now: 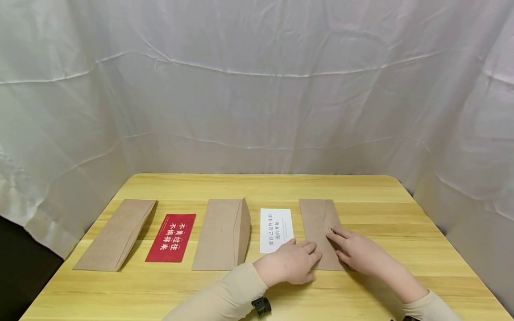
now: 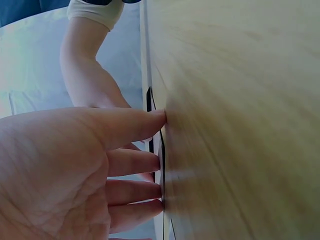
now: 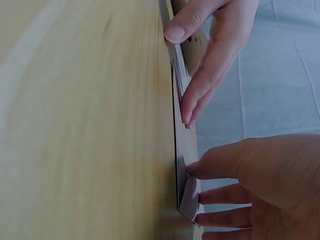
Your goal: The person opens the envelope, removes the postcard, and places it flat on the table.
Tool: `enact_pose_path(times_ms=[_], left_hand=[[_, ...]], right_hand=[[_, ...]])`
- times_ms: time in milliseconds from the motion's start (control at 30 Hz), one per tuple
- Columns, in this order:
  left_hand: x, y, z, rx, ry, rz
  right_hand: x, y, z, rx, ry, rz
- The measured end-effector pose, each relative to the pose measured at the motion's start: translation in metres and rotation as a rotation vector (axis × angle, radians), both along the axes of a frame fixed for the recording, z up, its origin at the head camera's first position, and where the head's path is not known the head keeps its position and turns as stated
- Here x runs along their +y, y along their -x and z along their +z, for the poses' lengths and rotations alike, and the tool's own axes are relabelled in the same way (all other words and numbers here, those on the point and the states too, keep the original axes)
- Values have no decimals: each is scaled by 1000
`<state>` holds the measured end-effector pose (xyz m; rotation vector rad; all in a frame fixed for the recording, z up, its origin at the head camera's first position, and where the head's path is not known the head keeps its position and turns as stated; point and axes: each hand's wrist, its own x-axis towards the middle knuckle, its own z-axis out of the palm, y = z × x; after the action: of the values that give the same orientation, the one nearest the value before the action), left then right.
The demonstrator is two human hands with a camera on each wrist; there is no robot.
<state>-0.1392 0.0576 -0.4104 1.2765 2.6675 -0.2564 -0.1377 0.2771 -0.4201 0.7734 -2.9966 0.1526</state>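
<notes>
A brown paper envelope point(image 1: 317, 214) lies near the right of the table, under both hands. My left hand point(image 1: 291, 263) rests with extended fingers on its near left part, the thumb at the near edge. My right hand point(image 1: 359, 252) touches the envelope's right side; its thumb and fingertips lie at the flap point(image 3: 190, 197), which stands slightly raised in the right wrist view. Part of the flap is hidden by that hand in the head view. Just left of this envelope lies a white card point(image 1: 275, 227) with printed characters, its near right corner close to my left hand.
Farther left stand out a second brown envelope point(image 1: 218, 232) with its flap raised, a red card point(image 1: 172, 238) with white characters, and another brown envelope point(image 1: 112, 236) at the far left. All lie on a wooden table point(image 1: 241, 187). White curtains point(image 1: 257, 111) surround it.
</notes>
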Motion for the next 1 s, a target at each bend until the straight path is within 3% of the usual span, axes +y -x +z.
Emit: enact_pose_path(times_ms=[567, 1000], left_hand=[[1, -2, 1, -9, 14, 15], [1, -2, 0, -12, 16, 20]], right_hand=[[-2, -1, -3, -12, 21, 20], [4, 1, 5, -21, 25, 13]])
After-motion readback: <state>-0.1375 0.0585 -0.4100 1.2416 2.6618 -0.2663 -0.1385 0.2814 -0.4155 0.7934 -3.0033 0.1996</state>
